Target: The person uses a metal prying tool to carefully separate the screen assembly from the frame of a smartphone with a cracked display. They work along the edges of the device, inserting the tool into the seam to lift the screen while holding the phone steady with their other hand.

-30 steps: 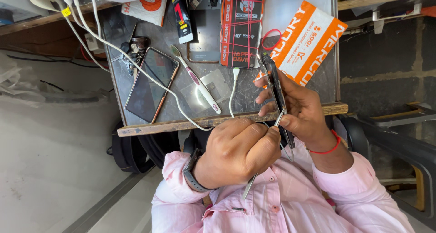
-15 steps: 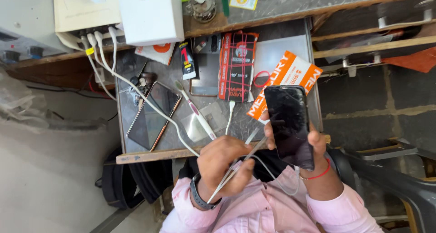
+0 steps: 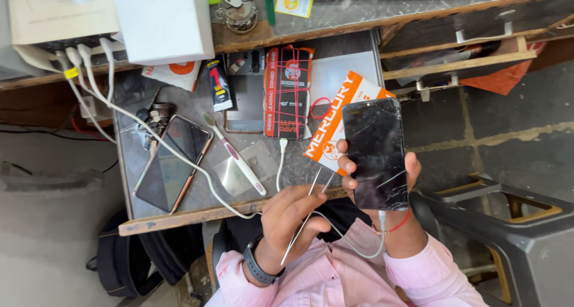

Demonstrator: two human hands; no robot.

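At the far left of the counter (image 3: 128, 92), white cables (image 3: 89, 86) run from a pale box (image 3: 60, 11) on the shelf above. One cable crosses the counter toward the person. A second phone (image 3: 173, 162) lies face up beside it (screen dark, orange-edged case). To its right lies a white and pink toothbrush (image 3: 234, 156), tilted, its head toward the back of the counter. Next comes a red and black packet (image 3: 289, 92), lying flat, with a red rubber band (image 3: 320, 108) just beside it.

The left hand (image 3: 293, 220) is in front of the counter edge. Its grip is closed on metal tweezers (image 3: 308, 214), held between thumb and fingers, tips pointing up toward the phone. A dark watch (image 3: 258, 265) sits on that wrist.

An orange and white card package (image 3: 335, 127) lies partly behind the phone. The right hand (image 3: 382, 181) holds the phone (image 3: 375, 151) upright, its grip wrapped around the lower half from behind, fingertips on the left edge. The phone's screen is dark and cracked. A white cable (image 3: 359, 247) is plugged into its bottom end. A red thread bracelet (image 3: 397, 226) circles the right wrist. At the far right stands a dark plastic stool (image 3: 514, 223) on the floor.
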